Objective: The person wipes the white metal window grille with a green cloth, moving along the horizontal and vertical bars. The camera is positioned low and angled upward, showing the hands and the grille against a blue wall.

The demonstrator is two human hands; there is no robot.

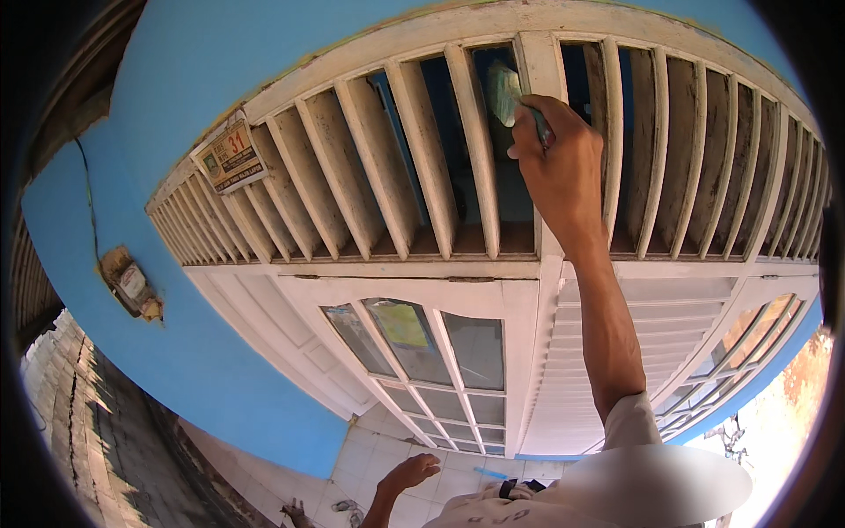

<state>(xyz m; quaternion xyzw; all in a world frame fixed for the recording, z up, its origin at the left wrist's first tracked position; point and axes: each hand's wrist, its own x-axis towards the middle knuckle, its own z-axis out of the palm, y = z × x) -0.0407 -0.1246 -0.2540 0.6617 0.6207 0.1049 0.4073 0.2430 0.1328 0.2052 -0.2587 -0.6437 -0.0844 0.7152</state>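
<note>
The right hand (563,145) is clamped on a brush-like tool (503,92) at a slatted vent (472,151); the left hand (414,471) looks unclenched.

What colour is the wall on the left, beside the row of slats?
The wall is bright blue; it shows best in the head view.

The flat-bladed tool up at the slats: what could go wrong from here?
The right hand holds the flat-bladed tool at a gap between a pale slat and the wide post, so the blade might gouge either. The knuckles look close to the post and could get scraped. If dropped, the tool might strike the glass panes below.
</note>
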